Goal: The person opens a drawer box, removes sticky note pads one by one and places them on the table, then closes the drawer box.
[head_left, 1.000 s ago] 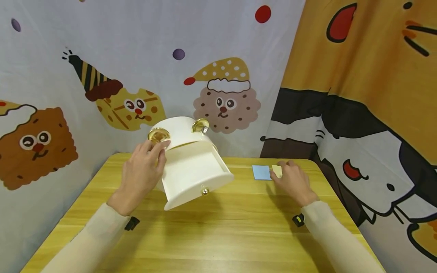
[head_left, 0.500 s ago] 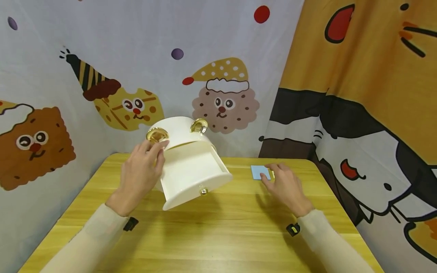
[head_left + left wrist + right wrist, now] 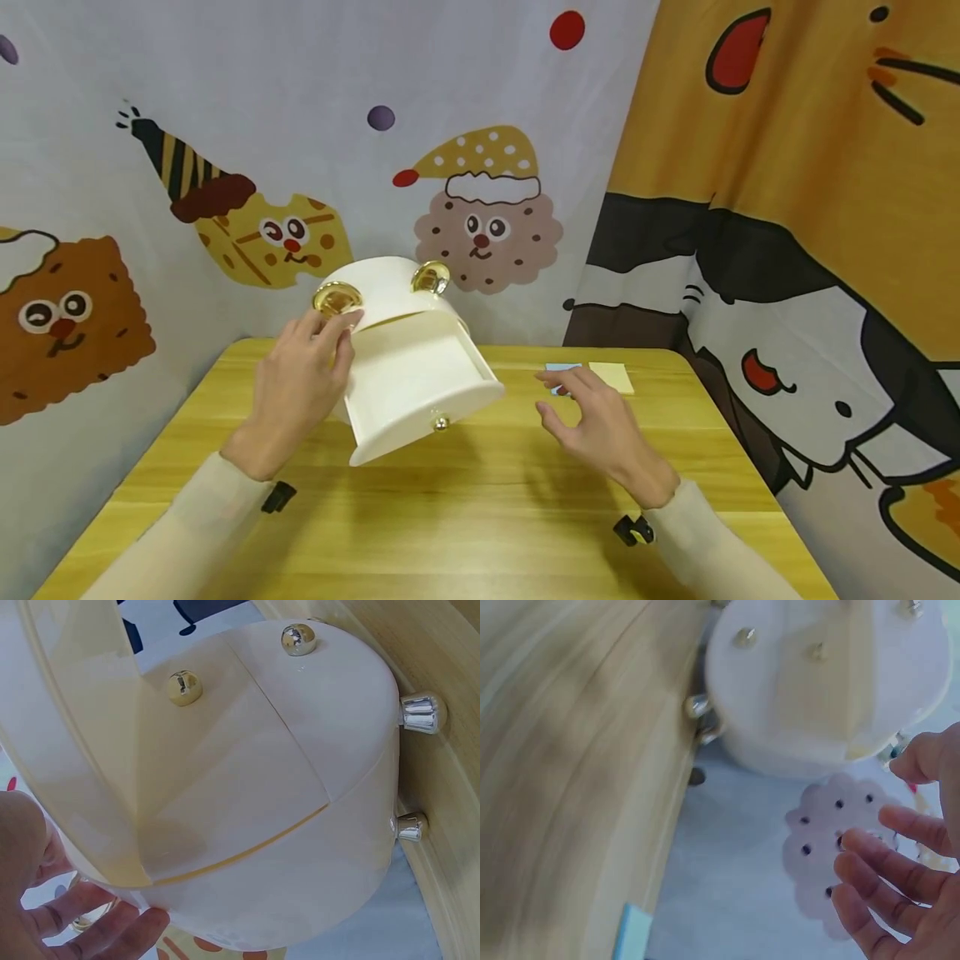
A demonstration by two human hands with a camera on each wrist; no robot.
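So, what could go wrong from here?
The open drawer juts out, so the white clock-shaped drawer box might tip forward if the left hand lets go. The right hand could also brush the blue sticky note or yellow sticky note askew.

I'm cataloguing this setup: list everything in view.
drawer box: 1, white, table's far side
drawer: 1, white, pulled out
cups: 2, gold, atop box
knobs: at least 3, gold, front
feet: at least 2, metallic, underneath
blue note: 1, blue, back right
yellow note: 1, yellow, beside it
table: 1, yellowish wood, beneath
cartoon cloth: count unclear, multicoloured, behind
wrist devices: 2, black, cuffs
sleeves: 2, cream, arms
left grip: 1, bare, holding box
right grip: 1, bare, near blue note
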